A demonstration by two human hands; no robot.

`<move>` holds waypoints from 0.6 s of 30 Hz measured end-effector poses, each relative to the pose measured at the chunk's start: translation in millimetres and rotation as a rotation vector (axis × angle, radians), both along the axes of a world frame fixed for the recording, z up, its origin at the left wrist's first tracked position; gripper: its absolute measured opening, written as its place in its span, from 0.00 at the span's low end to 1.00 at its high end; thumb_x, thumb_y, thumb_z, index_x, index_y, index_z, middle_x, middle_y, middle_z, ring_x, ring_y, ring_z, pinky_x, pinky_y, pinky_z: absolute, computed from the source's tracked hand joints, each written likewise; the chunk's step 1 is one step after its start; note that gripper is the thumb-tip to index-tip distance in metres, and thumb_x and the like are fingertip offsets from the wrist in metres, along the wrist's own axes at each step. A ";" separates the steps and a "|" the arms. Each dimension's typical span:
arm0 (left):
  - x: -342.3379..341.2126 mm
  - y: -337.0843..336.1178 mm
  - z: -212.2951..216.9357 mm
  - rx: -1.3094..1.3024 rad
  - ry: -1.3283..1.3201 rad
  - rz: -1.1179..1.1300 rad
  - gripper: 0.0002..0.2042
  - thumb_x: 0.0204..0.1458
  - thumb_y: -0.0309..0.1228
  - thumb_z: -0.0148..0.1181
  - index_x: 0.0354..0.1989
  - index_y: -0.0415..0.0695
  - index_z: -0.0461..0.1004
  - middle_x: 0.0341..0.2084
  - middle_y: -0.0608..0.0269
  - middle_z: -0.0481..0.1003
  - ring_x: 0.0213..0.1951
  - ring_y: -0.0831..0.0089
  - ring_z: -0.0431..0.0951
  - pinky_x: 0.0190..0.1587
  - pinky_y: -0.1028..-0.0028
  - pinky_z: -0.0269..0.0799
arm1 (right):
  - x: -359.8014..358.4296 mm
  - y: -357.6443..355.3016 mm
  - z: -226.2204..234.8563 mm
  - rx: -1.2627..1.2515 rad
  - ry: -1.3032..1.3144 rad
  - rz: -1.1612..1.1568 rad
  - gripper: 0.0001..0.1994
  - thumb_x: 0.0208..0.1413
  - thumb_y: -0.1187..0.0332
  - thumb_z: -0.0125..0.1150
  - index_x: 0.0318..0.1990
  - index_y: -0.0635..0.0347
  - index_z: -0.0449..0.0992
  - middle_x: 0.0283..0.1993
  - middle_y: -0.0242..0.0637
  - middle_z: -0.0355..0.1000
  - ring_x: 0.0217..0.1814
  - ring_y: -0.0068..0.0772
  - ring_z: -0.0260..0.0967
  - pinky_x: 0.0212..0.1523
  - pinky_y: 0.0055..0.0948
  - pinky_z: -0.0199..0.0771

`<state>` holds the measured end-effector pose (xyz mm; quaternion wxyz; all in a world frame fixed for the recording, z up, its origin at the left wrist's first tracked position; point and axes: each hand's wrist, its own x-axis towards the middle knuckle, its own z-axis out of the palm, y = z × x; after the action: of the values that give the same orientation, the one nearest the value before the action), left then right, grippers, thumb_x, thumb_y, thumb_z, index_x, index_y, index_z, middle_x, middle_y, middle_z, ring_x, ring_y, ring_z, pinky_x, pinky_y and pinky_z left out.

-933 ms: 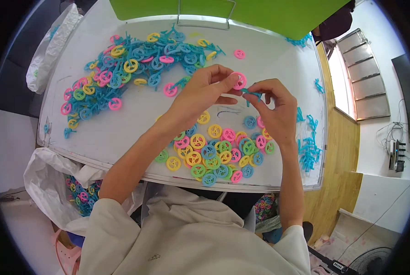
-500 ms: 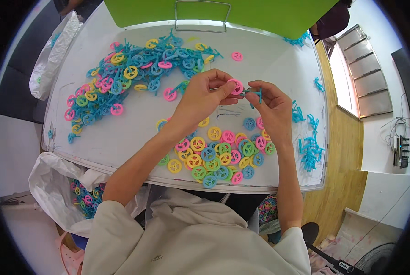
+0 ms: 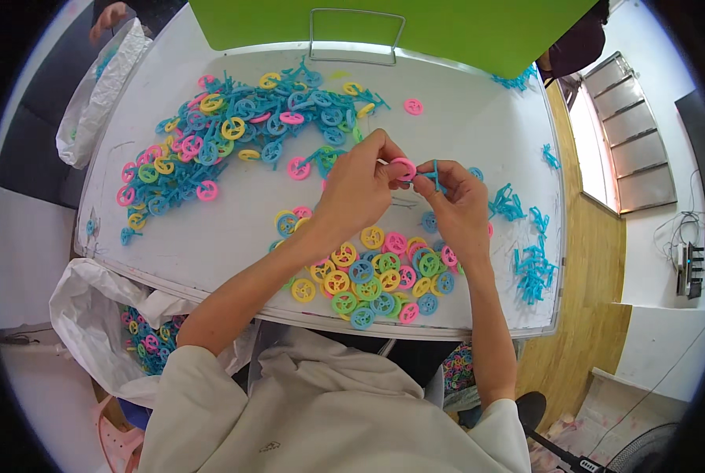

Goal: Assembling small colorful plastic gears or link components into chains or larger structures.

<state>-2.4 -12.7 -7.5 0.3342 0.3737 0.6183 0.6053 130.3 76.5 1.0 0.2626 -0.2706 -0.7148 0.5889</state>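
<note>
My left hand (image 3: 360,187) pinches a pink toy wheel (image 3: 402,167) between thumb and fingers above the middle of the table. Right beside it, my right hand (image 3: 463,209) grips a blue plastic frame piece (image 3: 436,176) whose crossbar stands up past the fingertips. The frame piece points at the wheel's centre; fingers hide whether they are joined. Below my hands lies a loose pile of pink, yellow, green and blue wheels (image 3: 389,278).
A heap of blue frames with wheels (image 3: 246,110) covers the table's far left. Loose blue frames (image 3: 532,268) lie along the right edge. A green board (image 3: 447,27) with a wire stand (image 3: 352,59) is at the back. A white sack (image 3: 84,315) hangs front left; another person's hand (image 3: 109,17) shows far left.
The pink wheel has turned more edge-on, and both hands have drawn closer together around the wheel and frame piece. The view has shifted slightly. Another person's hand shows more clearly at the far left.
</note>
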 end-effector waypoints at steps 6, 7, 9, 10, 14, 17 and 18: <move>6.3 -3.2 7.9 0.002 0.256 0.012 0.02 0.57 0.19 0.50 0.33 0.34 0.65 0.29 0.56 0.74 0.34 0.71 0.78 0.37 0.73 0.78 | 0.4 2.7 -2.6 -0.066 -0.050 0.018 0.09 0.56 0.72 0.60 0.42 0.67 0.74 0.36 0.33 0.75 0.37 0.20 0.71 0.41 0.19 0.71; 6.5 -3.5 6.2 0.019 0.328 0.017 0.02 0.57 0.19 0.49 0.33 0.34 0.65 0.29 0.56 0.74 0.34 0.71 0.78 0.37 0.73 0.78 | 0.7 3.8 -3.5 -0.089 -0.067 0.021 0.09 0.57 0.71 0.60 0.43 0.66 0.74 0.36 0.33 0.75 0.37 0.19 0.71 0.41 0.19 0.71; 6.9 -3.9 6.4 0.035 0.399 0.024 0.02 0.57 0.19 0.49 0.32 0.34 0.64 0.30 0.56 0.74 0.34 0.71 0.78 0.37 0.72 0.78 | 1.7 3.9 -3.9 -0.130 -0.056 0.014 0.10 0.57 0.70 0.60 0.43 0.66 0.74 0.36 0.33 0.75 0.37 0.20 0.71 0.41 0.19 0.72; 7.1 -3.2 9.5 0.022 0.249 0.002 0.02 0.57 0.18 0.49 0.32 0.34 0.64 0.30 0.56 0.73 0.35 0.70 0.78 0.37 0.72 0.78 | 1.9 4.2 -4.5 -0.170 -0.045 0.004 0.10 0.57 0.69 0.60 0.43 0.65 0.74 0.36 0.33 0.75 0.37 0.20 0.71 0.41 0.19 0.72; 5.0 -0.7 3.3 0.056 -0.077 -0.023 0.01 0.58 0.18 0.48 0.34 0.34 0.64 0.30 0.57 0.71 0.36 0.70 0.78 0.41 0.71 0.80 | 1.0 4.2 -9.2 -0.308 0.042 -0.020 0.11 0.57 0.67 0.60 0.44 0.64 0.73 0.36 0.34 0.75 0.37 0.21 0.72 0.42 0.20 0.73; 8.2 0.5 -2.7 0.079 -0.149 0.039 0.02 0.56 0.19 0.50 0.32 0.33 0.65 0.30 0.55 0.72 0.35 0.70 0.78 0.37 0.72 0.79 | 0.7 3.0 -11.1 -0.320 0.027 -0.054 0.12 0.57 0.66 0.60 0.44 0.64 0.73 0.36 0.35 0.75 0.38 0.22 0.73 0.43 0.22 0.73; 8.1 0.5 -2.9 0.077 -0.150 0.039 0.02 0.56 0.19 0.50 0.32 0.33 0.65 0.30 0.55 0.72 0.35 0.70 0.78 0.37 0.72 0.79 | 1.2 3.2 -10.7 -0.352 0.022 -0.049 0.12 0.57 0.66 0.60 0.44 0.64 0.73 0.36 0.35 0.75 0.38 0.22 0.73 0.44 0.22 0.73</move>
<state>5.6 -12.2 -10.4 0.3534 0.3279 0.5749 0.6612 131.5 79.7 -9.7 0.2333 -0.3233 -0.5909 0.7014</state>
